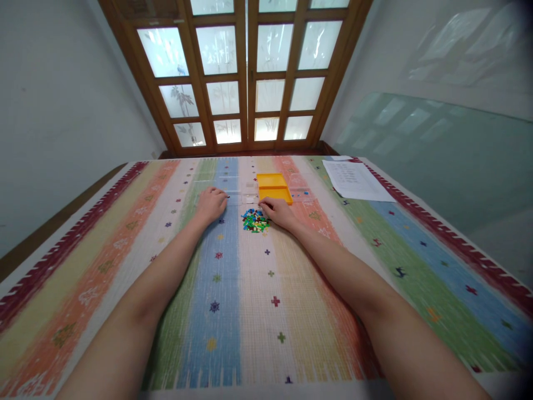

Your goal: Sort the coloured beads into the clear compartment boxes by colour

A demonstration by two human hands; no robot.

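A small heap of tiny coloured pieces (255, 220), green, blue, yellow and black, lies on the striped cloth (250, 289). My right hand (278, 211) rests just right of the heap with its fingers curled and pinched at the heap's top edge; what they pinch is too small to name. My left hand (211, 204) lies left of the heap, fingers curled, with a tiny dark piece at its fingertips. A yellow tray (272, 187) sits just beyond my right hand. Clear plastic boxes (233, 189) lie flat beside the tray, in front of my left hand.
A printed sheet of paper (356, 180) lies at the far right of the table. More clear boxes (302, 188) sit right of the yellow tray. A glass pane (437, 161) leans on the right wall. Wooden doors (245, 78) with frosted panes stand behind the table.
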